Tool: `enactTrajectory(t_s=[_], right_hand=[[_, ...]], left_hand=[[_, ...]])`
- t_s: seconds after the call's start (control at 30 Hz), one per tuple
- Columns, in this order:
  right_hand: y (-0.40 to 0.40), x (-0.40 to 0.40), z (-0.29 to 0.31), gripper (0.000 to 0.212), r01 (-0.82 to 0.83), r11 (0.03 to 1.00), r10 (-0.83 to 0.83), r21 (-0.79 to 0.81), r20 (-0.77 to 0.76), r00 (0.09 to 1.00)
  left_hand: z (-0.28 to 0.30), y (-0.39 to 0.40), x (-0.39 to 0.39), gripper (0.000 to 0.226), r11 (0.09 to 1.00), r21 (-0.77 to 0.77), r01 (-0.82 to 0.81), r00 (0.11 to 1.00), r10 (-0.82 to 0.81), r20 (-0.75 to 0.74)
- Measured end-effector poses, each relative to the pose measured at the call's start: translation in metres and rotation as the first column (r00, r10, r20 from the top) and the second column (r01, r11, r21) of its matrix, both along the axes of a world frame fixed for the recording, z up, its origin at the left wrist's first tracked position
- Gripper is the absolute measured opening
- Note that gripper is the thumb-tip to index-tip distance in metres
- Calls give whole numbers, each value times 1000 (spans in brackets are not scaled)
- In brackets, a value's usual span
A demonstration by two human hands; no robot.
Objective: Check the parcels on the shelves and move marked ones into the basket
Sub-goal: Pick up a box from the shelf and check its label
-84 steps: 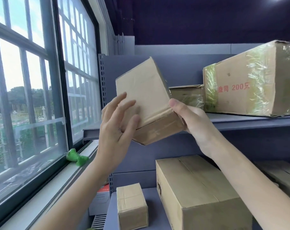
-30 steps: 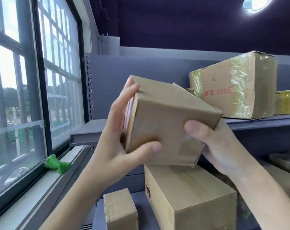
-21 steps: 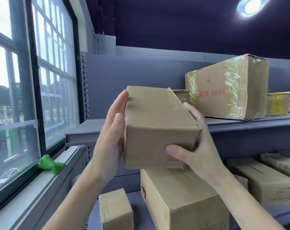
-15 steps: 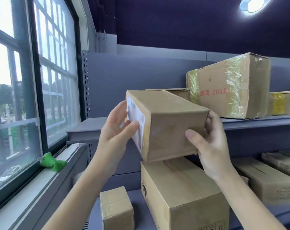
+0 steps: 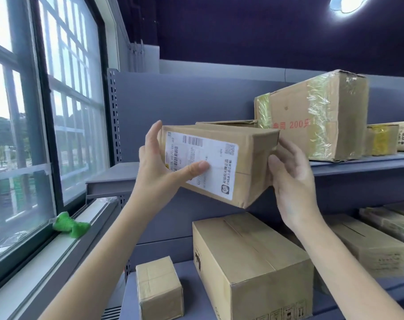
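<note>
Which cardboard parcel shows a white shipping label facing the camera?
The parcel held between both hands, left hand and right hand; the shelved boxes show none.

Brown cardboard parcel [image 5: 221,162] held tilted before the upper shelf [image 5: 358,162], white barcode label [image 5: 201,161] facing camera

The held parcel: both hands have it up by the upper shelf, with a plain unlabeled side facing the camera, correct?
Not quite. The head view shows the held parcel with its white shipping label facing the camera, left hand thumb across it. Right hand at the other end.
</note>
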State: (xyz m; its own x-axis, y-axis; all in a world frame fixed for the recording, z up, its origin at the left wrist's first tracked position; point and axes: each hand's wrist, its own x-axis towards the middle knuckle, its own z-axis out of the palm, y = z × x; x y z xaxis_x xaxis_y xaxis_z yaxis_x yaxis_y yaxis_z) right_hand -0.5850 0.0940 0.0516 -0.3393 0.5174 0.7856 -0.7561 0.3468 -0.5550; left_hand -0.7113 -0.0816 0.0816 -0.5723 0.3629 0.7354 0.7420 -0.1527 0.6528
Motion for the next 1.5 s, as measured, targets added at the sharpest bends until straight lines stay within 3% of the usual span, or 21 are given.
enactTrajectory(t_s=[0.1, 0.23, 0.27, 0.4, 0.47, 0.5, 0.57, 0.63, 0.73, 0.8, 0.9, 0.97, 1.07, 1.2, 1.5], right_hand=[[-7, 1, 3, 38, 187, 977, -193, 100, 55, 980], [-12, 2, 3, 94, 52, 978, -94, 200, 203, 975], [-13, 2, 3, 97, 61, 975, -110, 214, 223, 969], [-12, 3, 5, 46, 101, 984, -124, 149, 159, 979], [-12, 1, 6, 29, 78, 993, -88, 89, 119, 989], [-11, 0, 6, 30, 53, 997, -58, 56, 96, 994], [-8, -1, 6, 53, 27, 999, -29, 32, 67, 997], [-5, -1, 6, 76, 32, 998, -38, 59, 94, 995], [-3, 4, 11, 70, 88, 986, -109, 144, 144, 984], [-5, 7, 15, 73, 128, 970, -157, 209, 129, 979], [-16, 4, 17, 69, 153, 960, -170, 233, 53, 984], [-24, -5, 13, 67, 131, 963, -138, 235, 15, 990], [-34, -17, 9, 61, 187, 952, -203, 242, 45, 978], [-36, -27, 4, 56, 108, 971, -141, 214, 142, 980], [-47, -42, 8, 33, 67, 984, -88, 163, 127, 988]], left_hand=[[-2, 7, 7, 106, 987, 69, -147, 989, 149, -20], [-2, 10, 6, 92, 966, 133, -222, 973, 228, -26], [-2, 8, 5, 83, 965, 146, -219, 972, 228, -48], [-2, 0, -2, 54, 980, 170, -100, 984, 123, -130], [-3, -2, -3, 52, 990, 137, 28, 987, -5, -159], [-3, -4, -3, 54, 985, 113, 129, 980, -110, -165], [-4, -7, -3, 60, 941, 81, 330, 934, -313, -171], [-3, -10, -4, 65, 911, 69, 405, 904, -389, -175], [4, -13, -5, 70, 907, 107, 408, 900, -381, -210], [10, -13, -7, 76, 908, 220, 357, 925, -311, -219], [21, -8, -7, 103, 831, 450, 327, 941, -332, -71], [26, -3, -4, 111, 790, 517, 330, 924, -382, -5], [27, 1, 0, 108, 781, 520, 346, 913, -407, 4], [30, -4, 1, 92, 798, 443, 408, 902, -428, -59], [37, -24, -6, 81, 871, 369, 324, 945, -316, -83]])
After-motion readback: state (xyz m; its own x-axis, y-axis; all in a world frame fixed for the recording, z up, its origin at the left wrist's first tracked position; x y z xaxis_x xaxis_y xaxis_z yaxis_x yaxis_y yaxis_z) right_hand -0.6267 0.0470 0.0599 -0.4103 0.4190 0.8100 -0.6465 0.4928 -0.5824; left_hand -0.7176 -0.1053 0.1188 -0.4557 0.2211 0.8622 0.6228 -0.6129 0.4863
